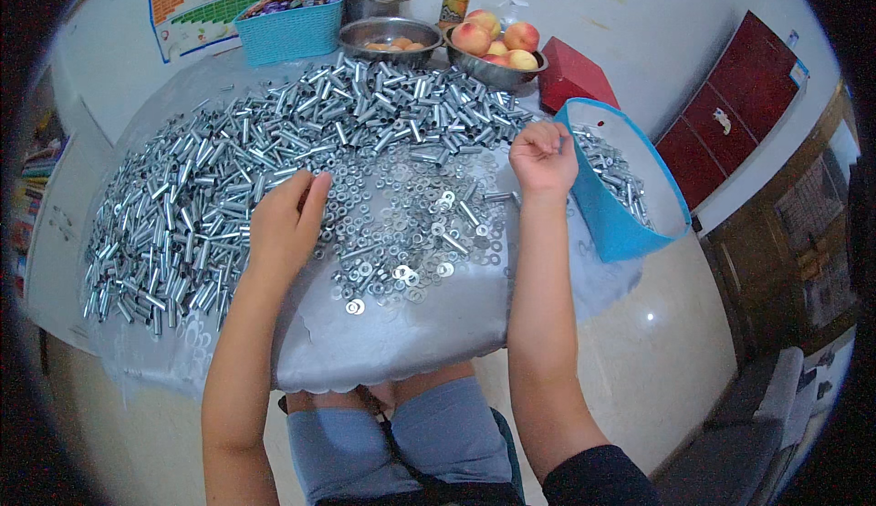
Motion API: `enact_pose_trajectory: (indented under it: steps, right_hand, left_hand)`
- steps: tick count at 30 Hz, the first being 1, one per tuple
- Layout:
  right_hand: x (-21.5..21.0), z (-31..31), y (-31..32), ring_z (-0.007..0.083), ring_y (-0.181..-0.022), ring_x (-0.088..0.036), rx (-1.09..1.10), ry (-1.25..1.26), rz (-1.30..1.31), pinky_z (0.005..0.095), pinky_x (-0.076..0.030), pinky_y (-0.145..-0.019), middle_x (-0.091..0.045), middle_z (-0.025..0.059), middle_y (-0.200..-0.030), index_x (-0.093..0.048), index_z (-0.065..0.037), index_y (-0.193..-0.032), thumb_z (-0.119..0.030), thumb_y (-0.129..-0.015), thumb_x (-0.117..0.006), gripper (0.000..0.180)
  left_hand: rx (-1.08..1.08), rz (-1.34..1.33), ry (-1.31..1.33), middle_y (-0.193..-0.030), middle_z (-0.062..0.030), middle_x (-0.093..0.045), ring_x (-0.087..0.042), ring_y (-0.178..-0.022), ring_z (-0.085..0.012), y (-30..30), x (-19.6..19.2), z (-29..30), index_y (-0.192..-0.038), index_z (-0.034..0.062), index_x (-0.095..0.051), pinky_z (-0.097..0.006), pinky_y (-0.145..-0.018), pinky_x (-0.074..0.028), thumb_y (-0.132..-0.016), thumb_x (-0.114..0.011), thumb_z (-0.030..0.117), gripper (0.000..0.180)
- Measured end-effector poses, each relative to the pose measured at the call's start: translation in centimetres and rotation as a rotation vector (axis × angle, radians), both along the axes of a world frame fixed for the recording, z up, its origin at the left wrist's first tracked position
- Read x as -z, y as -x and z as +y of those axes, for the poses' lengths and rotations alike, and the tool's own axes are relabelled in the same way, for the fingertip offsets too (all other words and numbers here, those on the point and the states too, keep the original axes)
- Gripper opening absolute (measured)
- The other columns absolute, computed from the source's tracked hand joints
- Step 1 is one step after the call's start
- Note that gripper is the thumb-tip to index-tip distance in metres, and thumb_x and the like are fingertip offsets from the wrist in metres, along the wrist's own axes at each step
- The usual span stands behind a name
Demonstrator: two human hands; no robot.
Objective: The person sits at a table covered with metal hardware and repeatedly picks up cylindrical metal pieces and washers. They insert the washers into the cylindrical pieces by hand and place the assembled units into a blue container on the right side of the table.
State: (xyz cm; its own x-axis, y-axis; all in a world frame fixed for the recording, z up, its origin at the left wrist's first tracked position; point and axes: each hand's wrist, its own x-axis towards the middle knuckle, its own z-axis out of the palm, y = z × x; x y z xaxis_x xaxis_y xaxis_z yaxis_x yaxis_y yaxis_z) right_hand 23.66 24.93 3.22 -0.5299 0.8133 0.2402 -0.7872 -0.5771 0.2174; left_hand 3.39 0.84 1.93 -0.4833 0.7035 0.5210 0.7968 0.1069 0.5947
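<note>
My left hand point(285, 223) is at the inner edge of a wide heap of silver metal tubes point(196, 196), close to loose nuts point(351, 200). Its thumb and forefinger are drawn close together; anything between them is too small to make out. Over the right side of the table, my right hand point(545, 161) is closed with its fingers curled in, beside the rim of a blue fabric bin point(630, 237). Whatever it holds is hidden. Many metal pieces lie inside that bin. Between my hands, flat washers point(401, 273) and several loose bolts or tubes are scattered on the tablecloth.
Along the back of the table stand a turquoise basket point(290, 36) of packets, a steel bowl point(391, 31) with round brown items, a bowl of peaches point(497, 73), a can point(453, 6) and a red box point(577, 75). The cloth's front edge point(365, 378) hangs over my lap.
</note>
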Motion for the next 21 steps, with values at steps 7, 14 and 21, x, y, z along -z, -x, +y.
enact_pose_trajectory:
  steps: [7, 14, 21]
  right_hand:
    - [1.2, -1.2, 3.2, 0.0104, -0.042, -0.028, -0.235, -0.046, -0.372, 0.0226, -0.027, -0.039, -0.030, -0.0028, -0.048, -0.040, -0.011, -0.057, -0.016, -0.082, -0.044, 0.026]
    - [0.8, -3.9, 5.2, 0.0098, -0.043, -0.028, -0.295, -0.152, -0.616, 0.0229, -0.025, -0.041, -0.030, -0.0038, -0.050, -0.041, -0.013, -0.061, -0.024, -0.087, -0.044, 0.029]
    - [0.8, -4.5, 5.8, 0.0096, -0.044, -0.027, -0.299, -0.194, -0.688, 0.0234, -0.024, -0.041, -0.029, -0.0044, -0.051, -0.041, -0.012, -0.063, -0.025, -0.088, -0.044, 0.028]
  left_hand:
    - [0.182, 0.056, 0.190, -0.072, -0.0075, -0.056, -0.054, -0.062, -0.0195, 0.5, -1.2, -1.1, -0.077, 0.0040, -0.064, -0.030, -0.057, -0.043, -0.071, -0.067, 0.016, 0.014]
    - [0.327, 0.144, 0.296, -0.074, -0.0070, -0.057, -0.056, -0.069, -0.0217, 1.0, -0.6, -1.6, -0.076, 0.0071, -0.066, -0.032, -0.062, -0.044, -0.068, -0.067, 0.018, 0.013]
    - [0.356, 0.191, 0.306, -0.075, -0.0076, -0.057, -0.055, -0.074, -0.0240, 0.9, -0.4, -1.5, -0.074, 0.0065, -0.065, -0.034, -0.067, -0.044, -0.070, -0.066, 0.016, 0.011]
